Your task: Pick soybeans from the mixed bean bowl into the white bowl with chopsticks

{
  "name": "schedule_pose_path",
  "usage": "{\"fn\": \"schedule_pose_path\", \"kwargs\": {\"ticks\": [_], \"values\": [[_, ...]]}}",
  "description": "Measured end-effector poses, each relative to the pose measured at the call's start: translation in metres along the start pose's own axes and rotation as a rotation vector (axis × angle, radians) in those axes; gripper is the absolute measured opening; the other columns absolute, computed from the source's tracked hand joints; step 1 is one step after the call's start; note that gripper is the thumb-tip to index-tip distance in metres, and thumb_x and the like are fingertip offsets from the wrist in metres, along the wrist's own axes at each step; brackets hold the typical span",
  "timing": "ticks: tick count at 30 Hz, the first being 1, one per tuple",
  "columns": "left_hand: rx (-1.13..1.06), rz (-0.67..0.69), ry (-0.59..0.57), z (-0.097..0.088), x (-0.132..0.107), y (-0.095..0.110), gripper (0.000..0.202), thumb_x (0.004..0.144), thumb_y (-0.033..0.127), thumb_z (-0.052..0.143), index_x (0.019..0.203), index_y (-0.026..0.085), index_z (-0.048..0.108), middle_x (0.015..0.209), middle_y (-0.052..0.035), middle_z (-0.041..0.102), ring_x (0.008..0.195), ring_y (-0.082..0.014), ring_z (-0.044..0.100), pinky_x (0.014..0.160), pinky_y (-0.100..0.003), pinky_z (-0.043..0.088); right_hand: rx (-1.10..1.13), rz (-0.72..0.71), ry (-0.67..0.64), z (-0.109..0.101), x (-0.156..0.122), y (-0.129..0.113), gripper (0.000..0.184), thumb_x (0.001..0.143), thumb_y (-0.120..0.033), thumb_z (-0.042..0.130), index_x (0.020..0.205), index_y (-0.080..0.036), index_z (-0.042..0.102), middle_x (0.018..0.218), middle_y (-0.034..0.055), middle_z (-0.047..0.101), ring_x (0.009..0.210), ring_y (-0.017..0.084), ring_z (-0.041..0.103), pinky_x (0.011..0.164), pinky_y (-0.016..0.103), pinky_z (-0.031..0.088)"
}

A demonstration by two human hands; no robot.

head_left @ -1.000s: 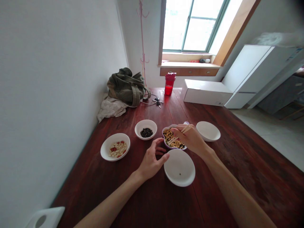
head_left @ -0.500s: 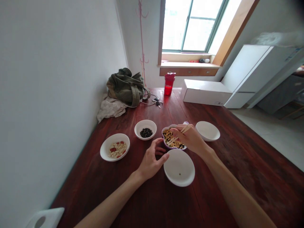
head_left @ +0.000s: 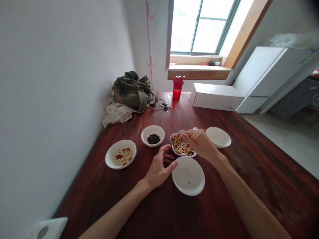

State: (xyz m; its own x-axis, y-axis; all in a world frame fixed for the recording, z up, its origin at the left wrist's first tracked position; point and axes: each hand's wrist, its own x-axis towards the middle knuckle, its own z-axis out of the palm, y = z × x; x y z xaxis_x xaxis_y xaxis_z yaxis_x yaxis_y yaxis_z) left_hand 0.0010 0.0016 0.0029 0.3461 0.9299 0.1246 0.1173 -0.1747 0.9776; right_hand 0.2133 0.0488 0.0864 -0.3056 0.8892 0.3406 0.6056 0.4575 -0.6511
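Note:
In my right hand (head_left: 199, 142) I hold a pair of wooden chopsticks (head_left: 183, 145), their tips down among mixed beans and grains (head_left: 185, 151) in a purple-rimmed, scalloped dish (head_left: 174, 153). Whether the tips pinch a bean is too small to tell. My left hand (head_left: 159, 166) rests with fingers apart, its fingertips beside the dish and its thumb at the rim of the near white bowl (head_left: 188, 186). One tiny dark bean (head_left: 188, 182) lies in that bowl.
To the left stand a white bowl of black beans (head_left: 153, 139) and another of pale and red pieces (head_left: 124, 156). A white bowl (head_left: 219, 136) sits at right. Farther back are a green bag (head_left: 132, 91), keys (head_left: 165, 108), a red bottle (head_left: 177, 88) and a white box (head_left: 216, 96).
The chopstick tips have shifted slightly within the dish. My left hand and the bowls stay where they were.

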Motion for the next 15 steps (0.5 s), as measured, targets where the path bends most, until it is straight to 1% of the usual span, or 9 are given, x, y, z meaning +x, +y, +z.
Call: {"fn": "schedule_pose_path", "kwargs": {"ticks": [4,15], "values": [[-0.002,0.004,0.008,0.0003,0.0,0.0008,0.061,0.088,0.031,0.071,0.142,0.021,0.045,0.146,-0.0173,0.055,0.104,-0.0226,0.07,0.091,-0.041,0.061,-0.02,-0.02,0.007,-0.001,0.0001,-0.002,0.047,0.103,-0.046,0.049,0.067,-0.02,0.064,0.065,0.002,0.067,0.06,0.014,0.056,0.062,0.027,0.041],[-0.002,-0.002,0.016,0.0009,-0.0002,0.0003,0.061,0.088,0.031,0.072,0.142,0.021,0.045,0.145,-0.017,0.055,0.104,-0.0225,0.07,0.091,-0.042,0.061,-0.013,0.004,0.019,0.0009,-0.0004,0.0016,0.049,0.103,-0.047,0.048,0.065,-0.02,0.063,0.061,0.0014,0.066,0.057,0.014,0.058,0.059,0.026,0.041]]}}
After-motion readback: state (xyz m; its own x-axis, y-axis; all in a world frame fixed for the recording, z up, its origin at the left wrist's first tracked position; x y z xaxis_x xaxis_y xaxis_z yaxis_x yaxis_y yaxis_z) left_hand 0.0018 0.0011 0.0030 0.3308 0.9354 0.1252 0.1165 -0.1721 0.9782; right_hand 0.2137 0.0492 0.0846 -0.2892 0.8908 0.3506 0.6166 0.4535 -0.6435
